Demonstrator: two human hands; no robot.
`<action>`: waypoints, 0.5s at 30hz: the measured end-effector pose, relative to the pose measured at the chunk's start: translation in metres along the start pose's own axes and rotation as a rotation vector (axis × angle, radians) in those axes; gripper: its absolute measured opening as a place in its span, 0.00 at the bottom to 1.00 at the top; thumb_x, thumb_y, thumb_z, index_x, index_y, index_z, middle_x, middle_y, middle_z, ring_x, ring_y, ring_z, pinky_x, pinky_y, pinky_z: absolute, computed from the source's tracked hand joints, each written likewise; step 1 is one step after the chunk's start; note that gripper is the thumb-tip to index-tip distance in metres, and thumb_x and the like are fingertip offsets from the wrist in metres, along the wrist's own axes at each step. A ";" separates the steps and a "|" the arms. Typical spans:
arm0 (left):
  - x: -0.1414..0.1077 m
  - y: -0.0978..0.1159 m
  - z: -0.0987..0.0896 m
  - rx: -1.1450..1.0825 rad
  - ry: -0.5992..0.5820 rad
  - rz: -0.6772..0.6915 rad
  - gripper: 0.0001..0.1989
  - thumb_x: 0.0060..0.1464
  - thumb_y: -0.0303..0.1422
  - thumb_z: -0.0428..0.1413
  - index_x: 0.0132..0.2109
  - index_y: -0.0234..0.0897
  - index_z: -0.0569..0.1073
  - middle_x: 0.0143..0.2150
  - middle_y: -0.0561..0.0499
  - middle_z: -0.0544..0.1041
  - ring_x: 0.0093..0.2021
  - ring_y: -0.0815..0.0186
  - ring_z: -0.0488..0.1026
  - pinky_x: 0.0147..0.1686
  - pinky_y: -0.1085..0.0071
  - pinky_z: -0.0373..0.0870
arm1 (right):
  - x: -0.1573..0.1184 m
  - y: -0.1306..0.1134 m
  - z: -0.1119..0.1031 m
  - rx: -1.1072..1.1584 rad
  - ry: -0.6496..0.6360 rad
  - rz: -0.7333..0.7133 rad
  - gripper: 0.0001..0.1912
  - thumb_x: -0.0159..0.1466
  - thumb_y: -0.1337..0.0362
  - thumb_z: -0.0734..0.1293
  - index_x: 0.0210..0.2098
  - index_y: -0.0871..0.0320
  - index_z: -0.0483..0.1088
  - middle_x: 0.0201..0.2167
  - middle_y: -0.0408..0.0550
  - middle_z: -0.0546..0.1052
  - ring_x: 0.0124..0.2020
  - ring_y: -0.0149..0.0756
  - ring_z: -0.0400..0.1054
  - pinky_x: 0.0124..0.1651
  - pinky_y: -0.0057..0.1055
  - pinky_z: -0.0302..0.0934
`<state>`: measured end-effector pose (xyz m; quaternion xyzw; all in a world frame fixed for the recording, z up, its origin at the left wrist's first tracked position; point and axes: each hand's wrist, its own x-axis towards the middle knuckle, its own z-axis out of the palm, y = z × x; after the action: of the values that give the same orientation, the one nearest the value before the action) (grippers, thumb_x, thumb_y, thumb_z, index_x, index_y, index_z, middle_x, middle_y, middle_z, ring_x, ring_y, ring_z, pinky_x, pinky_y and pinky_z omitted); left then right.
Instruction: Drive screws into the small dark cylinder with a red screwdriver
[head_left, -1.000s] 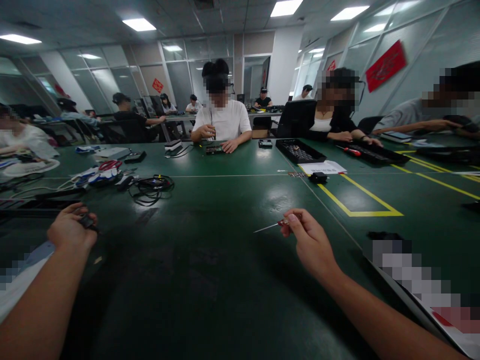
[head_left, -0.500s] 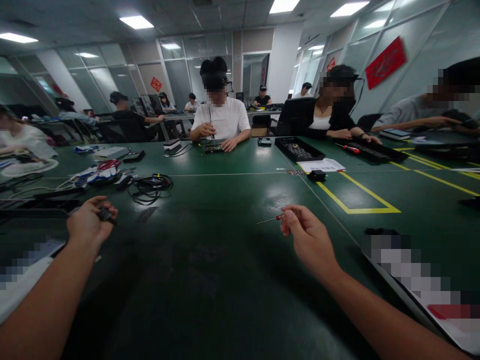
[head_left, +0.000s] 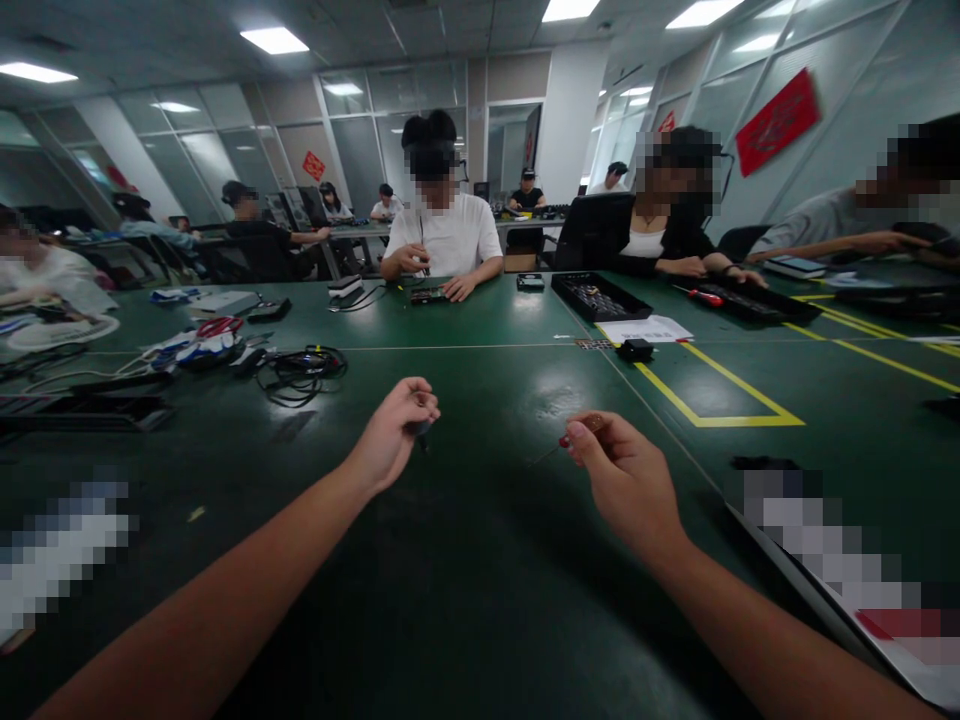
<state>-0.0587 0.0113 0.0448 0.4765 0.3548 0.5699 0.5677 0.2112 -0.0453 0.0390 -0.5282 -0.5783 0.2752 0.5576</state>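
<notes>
Above the green table [head_left: 465,590], near the middle of the view, my left hand [head_left: 397,432] is closed round a small dark object [head_left: 421,428] that its fingers mostly hide. To the right, my right hand [head_left: 621,470] pinches a thin screwdriver [head_left: 564,441] with a red collar. Its shaft points left and down towards the table, and the fingers cover much of the handle. A gap separates the two hands.
Coiled black cables [head_left: 304,375] and a black tray [head_left: 97,410] lie left. Ahead are a black adapter [head_left: 635,350], a parts tray [head_left: 600,298] and a yellow tape outline [head_left: 739,421]. A person [head_left: 442,235] works opposite with a circuit board [head_left: 427,295].
My left hand has moved right from beside the black tray to the middle, still holding the dark object. The screwdriver in my right hand now tilts more downward.
</notes>
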 end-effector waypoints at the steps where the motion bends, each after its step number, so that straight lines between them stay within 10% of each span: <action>1: 0.000 -0.007 0.010 0.032 -0.056 0.000 0.19 0.42 0.22 0.58 0.44 0.41 0.70 0.38 0.51 0.69 0.40 0.63 0.71 0.41 0.66 0.68 | 0.000 0.000 0.000 -0.001 0.000 -0.006 0.14 0.66 0.50 0.68 0.35 0.55 0.73 0.28 0.45 0.77 0.29 0.37 0.70 0.34 0.35 0.64; 7: -0.005 -0.050 0.049 0.362 -0.251 0.168 0.25 0.46 0.18 0.59 0.48 0.44 0.65 0.44 0.48 0.70 0.45 0.61 0.72 0.50 0.57 0.67 | -0.002 -0.003 -0.001 0.010 0.015 -0.037 0.15 0.66 0.50 0.67 0.31 0.54 0.71 0.25 0.43 0.74 0.26 0.35 0.67 0.31 0.33 0.61; 15: -0.014 -0.063 0.045 0.738 -0.390 0.322 0.18 0.55 0.25 0.62 0.51 0.46 0.78 0.54 0.45 0.76 0.57 0.53 0.72 0.59 0.50 0.65 | -0.003 -0.005 -0.001 0.030 0.007 -0.064 0.14 0.67 0.52 0.66 0.31 0.54 0.71 0.24 0.43 0.73 0.25 0.35 0.66 0.30 0.33 0.62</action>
<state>0.0018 -0.0017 -0.0035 0.7948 0.3420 0.3857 0.3202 0.2101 -0.0495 0.0425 -0.5019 -0.5887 0.2640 0.5760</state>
